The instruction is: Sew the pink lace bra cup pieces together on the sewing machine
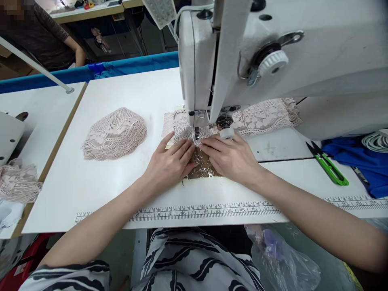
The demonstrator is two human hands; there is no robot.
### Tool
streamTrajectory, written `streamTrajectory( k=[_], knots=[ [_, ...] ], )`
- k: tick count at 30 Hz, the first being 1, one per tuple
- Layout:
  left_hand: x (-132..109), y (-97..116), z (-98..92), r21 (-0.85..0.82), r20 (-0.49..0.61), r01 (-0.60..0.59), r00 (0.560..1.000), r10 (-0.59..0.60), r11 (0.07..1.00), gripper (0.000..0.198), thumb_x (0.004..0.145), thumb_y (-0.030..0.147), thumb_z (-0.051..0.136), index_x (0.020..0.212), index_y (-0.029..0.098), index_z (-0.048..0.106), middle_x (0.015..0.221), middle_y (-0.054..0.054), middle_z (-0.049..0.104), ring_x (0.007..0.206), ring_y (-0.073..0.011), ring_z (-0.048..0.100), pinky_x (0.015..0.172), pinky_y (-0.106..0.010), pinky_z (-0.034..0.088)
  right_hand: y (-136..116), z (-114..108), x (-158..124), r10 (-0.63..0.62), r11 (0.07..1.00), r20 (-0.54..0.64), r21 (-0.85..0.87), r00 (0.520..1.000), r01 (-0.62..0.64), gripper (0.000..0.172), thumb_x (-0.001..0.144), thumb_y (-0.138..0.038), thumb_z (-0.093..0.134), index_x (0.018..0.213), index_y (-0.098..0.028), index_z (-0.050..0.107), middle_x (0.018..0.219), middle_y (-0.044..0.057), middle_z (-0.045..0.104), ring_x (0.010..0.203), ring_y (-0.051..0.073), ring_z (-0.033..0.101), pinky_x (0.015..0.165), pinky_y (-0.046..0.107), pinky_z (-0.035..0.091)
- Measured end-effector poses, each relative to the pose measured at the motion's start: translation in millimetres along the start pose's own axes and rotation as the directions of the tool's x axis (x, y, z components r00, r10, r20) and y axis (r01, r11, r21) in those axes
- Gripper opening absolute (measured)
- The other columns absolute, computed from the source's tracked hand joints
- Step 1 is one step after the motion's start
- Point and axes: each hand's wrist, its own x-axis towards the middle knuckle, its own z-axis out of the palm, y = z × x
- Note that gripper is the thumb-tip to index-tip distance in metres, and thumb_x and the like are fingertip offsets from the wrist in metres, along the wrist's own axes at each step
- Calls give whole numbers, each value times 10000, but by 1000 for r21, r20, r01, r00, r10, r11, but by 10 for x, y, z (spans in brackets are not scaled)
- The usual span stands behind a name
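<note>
Pale pink lace [181,128] lies under the presser foot [197,133] of a white sewing machine [200,68]. My left hand [171,159] rests on the near left edge of this lace, its fingers stretched out and flat. From the right, my right hand [230,155] presses on the lace close to the needle area, fingers extended and its thumb partly hidden. Between the hands shows a brown, tape-covered patch [204,163] on the table. A rounded pile of lace pieces [115,135] sits left of my left hand. More lace [266,117] lies behind the machine head, to the right.
Green-handled thread snips [330,165] lie at the right beside blue cloth [348,153]. A printed ruler [194,213] runs along the front table edge. Another lace bundle [18,182] is on the left table. A person [51,36] sits beyond the blue cloth barrier [136,64].
</note>
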Motion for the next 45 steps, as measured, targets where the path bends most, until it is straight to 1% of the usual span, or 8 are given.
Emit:
streamTrajectory(
  k=[6,17,24,29,36,40,43,45],
  knots=[
    [-1,-17,15,7,-4,5,1000,-5,1000,362,1027,334,512,1236,81,665,1225,-143,716,1142,-268,692,1132,-549,437,-16,7,9,23,999,-21,-23,1000,-23,308,922,-40,497,1093,-125,738,1126,54,753,971,230,659,989,407,433],
    [23,-75,59,-58,21,66,998,-65,996,406,1037,380,482,1272,99,657,1269,-139,693,1181,-289,672,1156,-589,403,-5,47,27,47,997,38,-60,998,-45,335,914,-34,497,1142,-126,724,1156,76,740,1017,253,635,986,429,433],
    [33,-126,119,-64,12,88,996,-87,994,423,1036,404,483,1292,110,647,1280,-130,690,1191,-284,665,1178,-580,371,11,71,40,59,995,51,-89,997,-54,349,907,-45,495,1163,-126,717,1147,85,739,1044,270,633,1018,446,423],
    [47,-148,152,-72,26,113,993,-111,991,434,1036,429,478,1315,137,637,1302,-116,680,1207,-278,655,1185,-574,360,48,57,35,39,996,1,-86,999,-39,324,909,-51,490,1117,-121,728,1128,80,744,1022,255,636,1071,460,395],
    [47,-150,135,-58,33,131,991,-129,990,440,1027,419,500,1357,145,601,1361,-110,645,1267,-271,610,1194,-541,353,124,19,15,66,993,-19,-95,998,-68,297,906,-66,489,1042,-156,738,1052,58,759,981,238,655,1100,464,391],
    [47,-223,116,-10,65,198,978,-197,980,459,1036,422,474,1380,134,569,1412,-120,606,1328,-274,558,1187,-509,358,131,2,15,86,994,8,-65,996,-85,308,898,-52,489,1064,-143,733,1004,75,760,974,247,667,1093,475,404],
    [47,-241,82,29,97,218,971,-220,976,441,1028,415,488,1329,113,601,1351,-139,644,1261,-294,599,1162,-526,375,128,-11,16,90,995,-6,-37,996,-90,326,893,-36,480,1081,-134,729,917,83,759,945,257,676,1059,493,430],
    [49,-188,33,69,87,202,974,-208,977,376,1018,383,515,1228,104,656,1216,-143,703,1099,-283,669,1091,-515,435,114,-21,19,86,996,-26,6,996,-86,350,901,-21,459,1110,-135,716,908,83,759,907,250,679,1011,489,462]
  ],
)
